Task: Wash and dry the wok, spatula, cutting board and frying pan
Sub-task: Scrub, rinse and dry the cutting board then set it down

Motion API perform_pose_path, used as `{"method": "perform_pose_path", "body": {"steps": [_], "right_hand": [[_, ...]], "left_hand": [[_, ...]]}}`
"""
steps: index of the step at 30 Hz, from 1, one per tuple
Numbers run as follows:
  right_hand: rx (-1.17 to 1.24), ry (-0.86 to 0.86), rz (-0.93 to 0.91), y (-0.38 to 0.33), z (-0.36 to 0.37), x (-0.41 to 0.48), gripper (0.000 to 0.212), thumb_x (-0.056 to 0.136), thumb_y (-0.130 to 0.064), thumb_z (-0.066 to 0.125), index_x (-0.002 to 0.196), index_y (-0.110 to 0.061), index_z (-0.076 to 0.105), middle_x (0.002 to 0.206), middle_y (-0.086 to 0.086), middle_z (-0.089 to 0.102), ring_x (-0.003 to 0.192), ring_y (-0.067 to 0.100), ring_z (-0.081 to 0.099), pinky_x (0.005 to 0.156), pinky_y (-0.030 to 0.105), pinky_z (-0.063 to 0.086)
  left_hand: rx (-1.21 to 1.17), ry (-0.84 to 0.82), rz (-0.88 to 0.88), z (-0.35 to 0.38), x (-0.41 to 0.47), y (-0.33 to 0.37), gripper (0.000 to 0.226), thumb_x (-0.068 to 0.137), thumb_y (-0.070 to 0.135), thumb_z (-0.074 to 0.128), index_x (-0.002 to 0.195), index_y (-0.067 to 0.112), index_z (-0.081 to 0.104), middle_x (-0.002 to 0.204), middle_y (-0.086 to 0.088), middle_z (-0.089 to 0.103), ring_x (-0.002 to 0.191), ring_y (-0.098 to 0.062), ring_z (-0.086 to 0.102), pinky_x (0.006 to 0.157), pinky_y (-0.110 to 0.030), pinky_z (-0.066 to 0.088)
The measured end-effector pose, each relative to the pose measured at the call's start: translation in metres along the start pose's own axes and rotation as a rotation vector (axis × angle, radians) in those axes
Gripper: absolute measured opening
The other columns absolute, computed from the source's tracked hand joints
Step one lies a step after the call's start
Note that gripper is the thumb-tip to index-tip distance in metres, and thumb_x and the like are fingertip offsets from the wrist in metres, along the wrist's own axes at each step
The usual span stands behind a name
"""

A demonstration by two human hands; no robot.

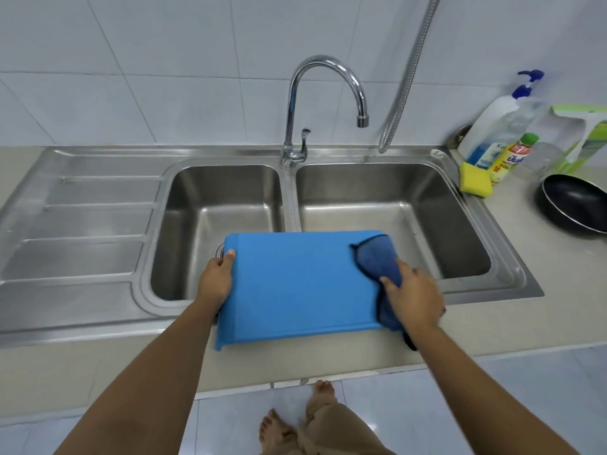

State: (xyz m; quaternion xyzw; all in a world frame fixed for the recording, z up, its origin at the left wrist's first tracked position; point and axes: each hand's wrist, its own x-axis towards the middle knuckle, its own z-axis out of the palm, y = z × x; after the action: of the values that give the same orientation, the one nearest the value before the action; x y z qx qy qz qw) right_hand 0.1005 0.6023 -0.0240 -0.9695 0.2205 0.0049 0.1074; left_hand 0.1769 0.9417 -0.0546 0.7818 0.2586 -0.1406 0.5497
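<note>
A blue cutting board point(295, 284) is held flat over the front of the double sink point(289, 192), spanning the divider. My left hand point(215, 280) grips its left edge. My right hand point(412, 297) presses a dark blue cloth point(377, 257) onto the board's right end. A black frying pan point(573, 205) rests on the counter at the right edge of the view. No wok or spatula is in view.
The chrome tap point(323, 103) stands behind the divider, no water running. A ribbed drainboard point(78, 224) lies to the left. On the right counter stand a yellow sponge point(474, 182), a pump bottle point(496, 126) and a small dish-soap bottle point(510, 159). A shower hose point(407, 77) hangs down.
</note>
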Motion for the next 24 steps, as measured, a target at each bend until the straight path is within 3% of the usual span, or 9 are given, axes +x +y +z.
{"method": "perform_pose_path", "body": {"steps": [4,7,10,15,21,24], "right_hand": [[-0.023,0.043,0.088,0.019,0.005,0.004,0.051,0.09,-0.05,0.053,0.137,-0.031,0.049,0.119,0.005,0.062,0.107,0.03,0.056,0.088,0.042,0.044],[0.075,0.041,0.182,0.011,0.008,0.005,0.051,0.09,-0.052,0.051,0.137,-0.035,0.044,0.122,0.001,0.062,0.111,0.029,0.055,0.093,0.044,0.04],[0.156,0.045,0.211,0.011,0.006,0.004,0.051,0.09,-0.049,0.051,0.138,-0.034,0.044,0.12,0.003,0.063,0.108,0.03,0.057,0.094,0.045,0.041],[0.179,0.101,0.298,-0.003,-0.005,-0.001,0.053,0.093,-0.046,0.053,0.143,-0.032,0.04,0.132,0.005,0.055,0.121,0.03,0.047,0.099,0.047,0.032],[0.22,0.115,0.032,-0.022,-0.026,-0.008,0.05,0.095,-0.047,0.05,0.143,-0.037,0.041,0.129,-0.004,0.056,0.117,0.021,0.048,0.095,0.04,0.034],[0.303,0.176,0.131,0.016,-0.046,0.008,0.049,0.094,-0.045,0.052,0.142,-0.037,0.042,0.131,-0.005,0.056,0.12,0.021,0.047,0.099,0.039,0.034]], "left_hand": [[-0.172,-0.19,-0.059,-0.003,-0.001,0.0,0.051,0.083,0.051,0.07,0.11,0.008,0.065,0.091,-0.009,0.076,0.078,-0.029,0.073,0.063,-0.035,0.056],[-0.382,-0.339,-0.096,-0.009,0.001,0.011,0.044,0.083,0.035,0.073,0.117,0.009,0.063,0.099,-0.015,0.075,0.085,-0.034,0.073,0.066,-0.041,0.058],[-0.51,-0.434,-0.132,-0.013,0.006,0.027,0.055,0.078,0.03,0.074,0.127,0.009,0.06,0.112,-0.018,0.071,0.095,-0.036,0.07,0.073,-0.045,0.059],[-0.524,-0.504,-0.069,0.011,-0.001,0.058,0.06,0.075,0.031,0.076,0.128,0.008,0.06,0.115,-0.017,0.07,0.102,-0.036,0.069,0.081,-0.046,0.056],[-0.509,-0.581,-0.018,0.065,-0.018,0.1,0.063,0.075,0.03,0.077,0.13,0.007,0.056,0.115,-0.018,0.07,0.103,-0.037,0.068,0.079,-0.046,0.057],[-0.5,-0.608,0.005,0.093,-0.021,0.119,0.06,0.075,0.031,0.076,0.128,0.008,0.058,0.114,-0.018,0.07,0.102,-0.037,0.068,0.075,-0.044,0.058]]}}
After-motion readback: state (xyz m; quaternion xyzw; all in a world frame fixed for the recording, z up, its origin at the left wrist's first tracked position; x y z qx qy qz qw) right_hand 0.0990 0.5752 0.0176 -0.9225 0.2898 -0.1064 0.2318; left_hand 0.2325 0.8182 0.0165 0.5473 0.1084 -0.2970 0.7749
